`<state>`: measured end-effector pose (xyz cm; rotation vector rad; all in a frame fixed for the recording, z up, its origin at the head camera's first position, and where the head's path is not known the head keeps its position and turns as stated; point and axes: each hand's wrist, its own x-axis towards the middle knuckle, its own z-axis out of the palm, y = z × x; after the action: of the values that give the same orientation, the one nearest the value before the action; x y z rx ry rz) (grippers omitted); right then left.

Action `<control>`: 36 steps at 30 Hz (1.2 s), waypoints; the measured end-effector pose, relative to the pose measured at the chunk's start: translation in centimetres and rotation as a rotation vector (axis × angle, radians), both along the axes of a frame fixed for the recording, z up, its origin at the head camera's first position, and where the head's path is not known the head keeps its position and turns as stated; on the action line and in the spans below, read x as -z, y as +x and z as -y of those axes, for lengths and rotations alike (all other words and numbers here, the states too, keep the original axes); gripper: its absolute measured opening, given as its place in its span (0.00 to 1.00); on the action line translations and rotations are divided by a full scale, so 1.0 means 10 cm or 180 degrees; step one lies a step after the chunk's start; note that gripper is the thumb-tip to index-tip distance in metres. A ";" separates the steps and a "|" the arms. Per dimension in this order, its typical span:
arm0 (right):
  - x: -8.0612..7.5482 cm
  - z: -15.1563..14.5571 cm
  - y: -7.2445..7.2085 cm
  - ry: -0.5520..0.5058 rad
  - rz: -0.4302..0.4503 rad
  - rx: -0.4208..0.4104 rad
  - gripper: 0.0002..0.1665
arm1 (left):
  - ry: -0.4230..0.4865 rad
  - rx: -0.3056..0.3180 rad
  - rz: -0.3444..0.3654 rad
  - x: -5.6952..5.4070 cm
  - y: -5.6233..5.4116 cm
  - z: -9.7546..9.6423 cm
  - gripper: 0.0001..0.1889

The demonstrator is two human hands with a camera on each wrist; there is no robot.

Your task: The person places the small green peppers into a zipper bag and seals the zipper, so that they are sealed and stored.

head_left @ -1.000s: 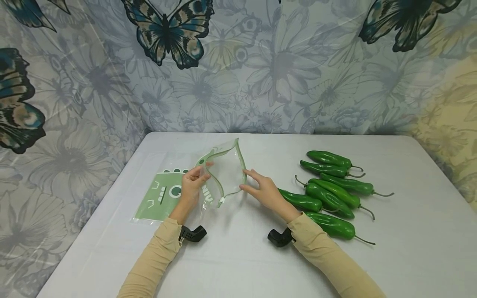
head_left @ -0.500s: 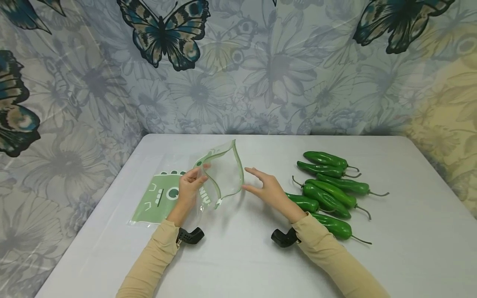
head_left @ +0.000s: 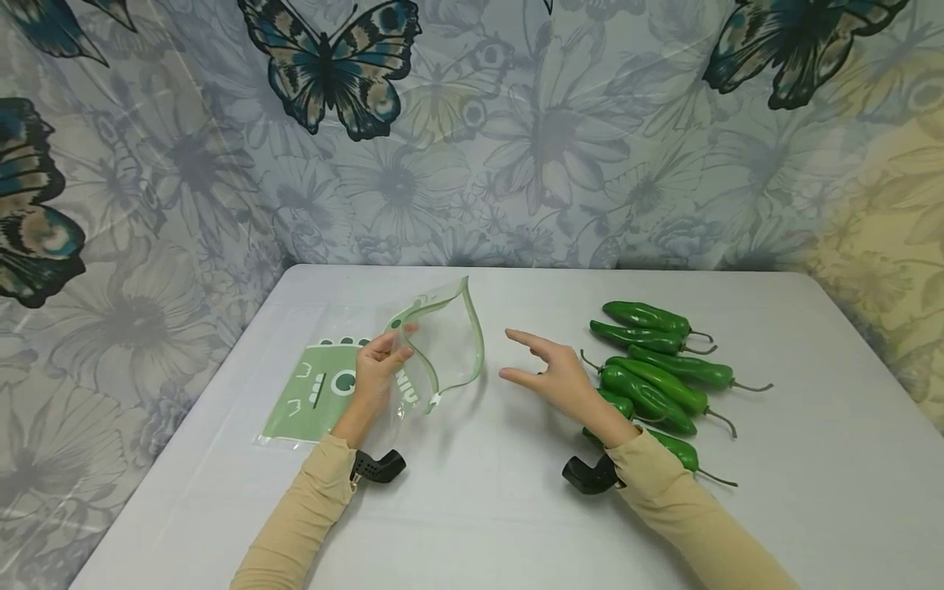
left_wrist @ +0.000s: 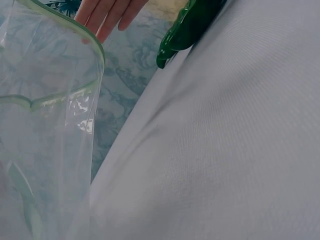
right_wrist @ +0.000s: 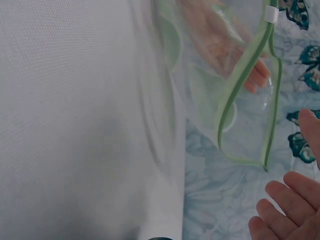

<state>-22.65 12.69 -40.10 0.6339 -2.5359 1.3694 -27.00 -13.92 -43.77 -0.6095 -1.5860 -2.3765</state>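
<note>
My left hand (head_left: 377, 369) pinches the left side of a clear plastic zip bag (head_left: 451, 344) with green trim, held up off the table. The bag's mouth gapes toward the right; a white slider sits at the low corner of its green zip edge (right_wrist: 235, 85). My right hand (head_left: 556, 375) is apart from the bag, thumb and fingers spread, holding nothing. In the left wrist view, the right hand's fingers (left_wrist: 107, 17) show behind the bag's rim. Several green peppers (head_left: 649, 397) lie just right of my right hand, some partly hidden under that wrist and sleeve.
A flat bag with a green cartoon-face print (head_left: 310, 397) lies on the white table (head_left: 472, 508) at the left, partly behind my left hand. A butterfly-and-flower cloth (head_left: 457, 164) hangs behind the table's back edge.
My right hand has let go of the bag's right rim and moved right, toward the peppers. The left hand stays put, and the bag's mouth remains spread.
</note>
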 end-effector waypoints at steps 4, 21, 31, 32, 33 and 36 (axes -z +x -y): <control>-0.09 -0.08 0.06 -0.0019 -0.0061 -0.0026 0.34 | -0.0004 0.0013 0.0004 0.01 -0.01 0.00 0.14; -0.29 -0.53 0.31 0.0042 -0.0331 0.0032 0.34 | -0.0016 -0.0001 0.0056 0.01 0.01 -0.03 0.13; -0.30 -0.75 0.49 0.0014 -0.0362 0.0218 0.35 | -0.0008 0.0014 0.0042 0.01 0.01 -0.01 0.15; -0.29 -0.77 0.51 0.0030 -0.0405 0.0232 0.36 | -0.0008 0.0018 0.0038 0.01 0.02 -0.01 0.15; -0.28 -0.80 0.53 0.0047 -0.0441 0.0240 0.36 | -0.0003 0.0019 0.0028 0.01 0.02 -0.01 0.15; -0.25 -0.88 0.58 0.0067 -0.0484 0.0221 0.35 | 0.0032 0.0005 0.0004 0.01 0.02 -0.01 0.16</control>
<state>-16.82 21.45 -37.60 0.6224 -2.4315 1.2245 -26.85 -13.80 -43.90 -0.6073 -1.5736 -2.3852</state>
